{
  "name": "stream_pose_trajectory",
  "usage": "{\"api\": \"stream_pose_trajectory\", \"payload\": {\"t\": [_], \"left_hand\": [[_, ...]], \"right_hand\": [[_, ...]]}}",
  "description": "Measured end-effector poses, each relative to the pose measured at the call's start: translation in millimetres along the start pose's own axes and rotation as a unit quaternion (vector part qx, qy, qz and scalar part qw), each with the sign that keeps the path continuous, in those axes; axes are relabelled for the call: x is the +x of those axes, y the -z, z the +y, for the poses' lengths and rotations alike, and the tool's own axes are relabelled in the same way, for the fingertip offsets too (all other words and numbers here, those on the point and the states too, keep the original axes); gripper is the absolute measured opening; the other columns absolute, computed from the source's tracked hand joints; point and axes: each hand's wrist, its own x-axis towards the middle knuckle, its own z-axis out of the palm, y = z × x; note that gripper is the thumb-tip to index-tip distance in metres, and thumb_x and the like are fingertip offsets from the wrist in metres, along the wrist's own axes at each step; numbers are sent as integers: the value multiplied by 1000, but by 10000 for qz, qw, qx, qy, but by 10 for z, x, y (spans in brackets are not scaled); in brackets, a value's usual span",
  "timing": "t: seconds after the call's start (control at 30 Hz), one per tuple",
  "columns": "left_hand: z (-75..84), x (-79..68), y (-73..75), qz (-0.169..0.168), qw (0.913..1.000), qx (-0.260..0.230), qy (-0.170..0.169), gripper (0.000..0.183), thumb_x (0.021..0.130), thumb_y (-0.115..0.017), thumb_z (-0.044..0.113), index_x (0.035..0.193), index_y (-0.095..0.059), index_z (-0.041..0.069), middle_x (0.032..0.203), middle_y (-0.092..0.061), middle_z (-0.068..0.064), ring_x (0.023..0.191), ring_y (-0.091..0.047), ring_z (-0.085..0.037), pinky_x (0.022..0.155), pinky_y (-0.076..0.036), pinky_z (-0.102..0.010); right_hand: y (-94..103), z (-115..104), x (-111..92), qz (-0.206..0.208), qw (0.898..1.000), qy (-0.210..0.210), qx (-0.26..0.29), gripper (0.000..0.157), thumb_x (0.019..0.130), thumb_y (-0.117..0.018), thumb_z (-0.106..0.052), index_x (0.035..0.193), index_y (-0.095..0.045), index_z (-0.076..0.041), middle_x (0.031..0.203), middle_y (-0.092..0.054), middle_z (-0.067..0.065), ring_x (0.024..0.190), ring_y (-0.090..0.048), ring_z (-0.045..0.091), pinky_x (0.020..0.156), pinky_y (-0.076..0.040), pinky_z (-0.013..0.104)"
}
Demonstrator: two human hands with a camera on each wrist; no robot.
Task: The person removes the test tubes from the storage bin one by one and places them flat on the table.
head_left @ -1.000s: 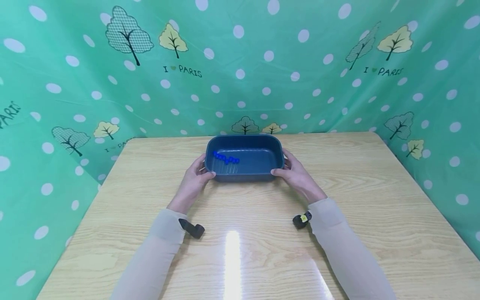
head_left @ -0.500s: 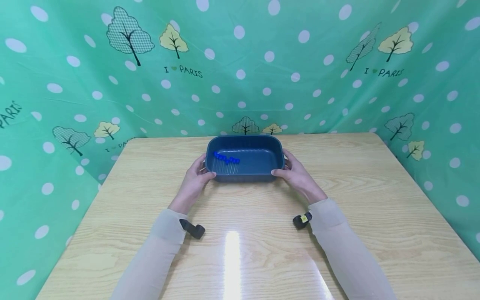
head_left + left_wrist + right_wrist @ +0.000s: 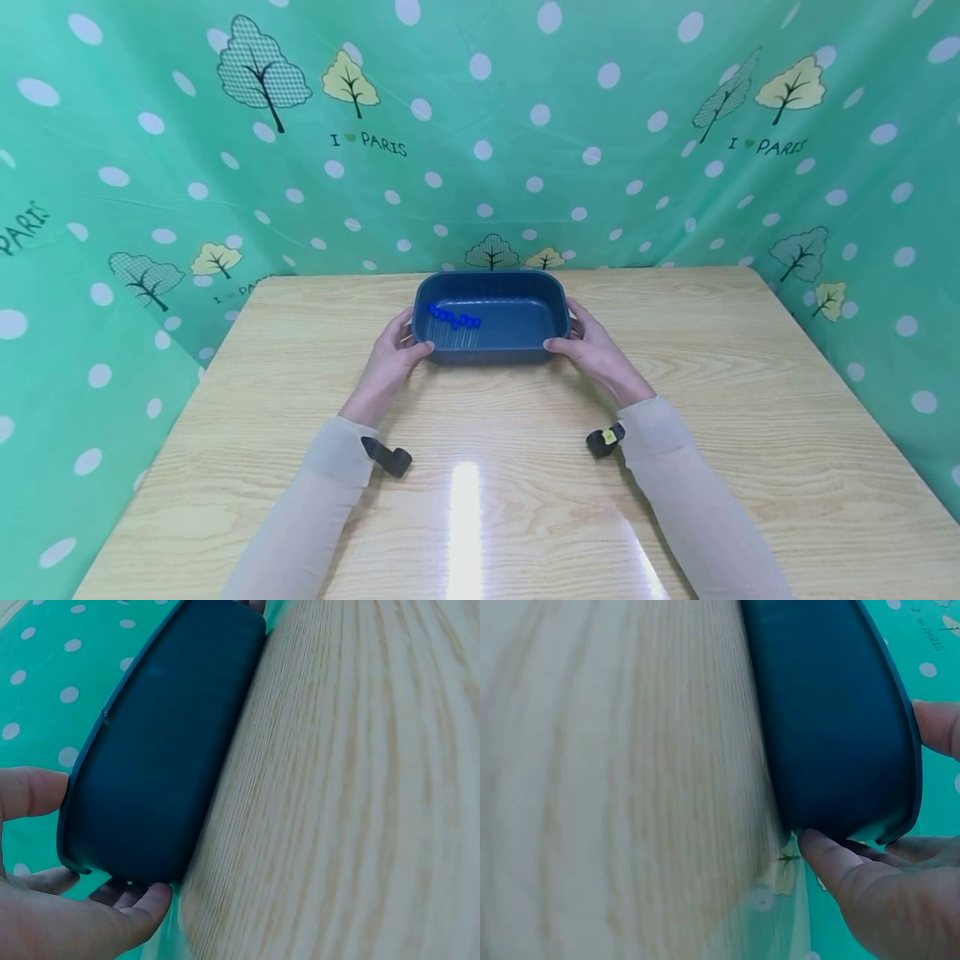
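A dark blue rectangular basin [image 3: 519, 320] with rounded corners is at the far middle of the table. Several small bright-blue pieces [image 3: 453, 317] lie in an uneven row in its left half, too small to identify. My left hand [image 3: 387, 360] holds the basin's left end, thumb on the near rim and fingers around the side. Mirroring it, my right hand [image 3: 594, 354] grips the right end. Both wrist views show the basin's outer wall, with thumb at the rim and fingertips low on the end. Whether its base touches the table I cannot tell.
The pale wood table [image 3: 495, 417] ends just behind the basin. A green dotted curtain [image 3: 480, 150] with printed trees hangs along the back and sides. Black wrist devices [image 3: 387, 457] sit on both sleeves. Light glares off the table's near part.
Almost nothing: the whole head view shifts very slightly, while both hands keep the same hold on the basin and the blue pieces stay in place.
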Motion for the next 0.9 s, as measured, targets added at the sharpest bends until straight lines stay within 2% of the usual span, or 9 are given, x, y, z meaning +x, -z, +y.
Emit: {"api": "stream_pose_trajectory", "payload": {"t": [0.27,0.47,0.6,0.8,0.9], "left_hand": [[17,-9,-13,79,9999,85,13,75,86,-61,-1,151,-26,14,146,-37,-18,133,-39,-29,106,-41,-37],[29,-12,-17,132,9998,124,12,75,86,-62,0,151,-27,15,146,-37,-18,133,-39,-29,106,-41,-37],[31,-4,-22,135,9998,115,4,75,85,-62,0,150,-28,14,146,-38,-18,133,-39,-29,105,-41,-37],[27,6,-23,141,9999,46,-4,75,85,-63,-1,150,-29,14,144,-39,-19,132,-40,-29,105,-41,-37],[29,1,-16,152,9999,34,-14,75,85,-63,-2,150,-28,14,144,-39,-19,132,-41,-30,105,-41,-38]], "right_hand": [[18,-30,-19,66,9997,-176,-162,93,84,-68,-9,154,-8,-15,154,-21,22,137,-31,34,108,-37,44],[73,-34,-26,186,9985,-370,-344,88,88,-67,-21,155,-9,-17,154,-24,17,140,-27,29,112,-30,43],[115,-76,-50,375,9973,-311,-556,85,90,-66,-29,154,-13,-16,154,-26,13,140,-27,26,113,-29,41],[143,-129,-83,647,9911,-42,-1159,80,90,-64,-39,151,-22,-10,153,-30,13,140,-29,28,111,-33,44],[138,-138,-83,774,9895,80,-1222,76,90,-63,-42,149,-29,-9,152,-31,13,140,-29,27,109,-35,45]]}}
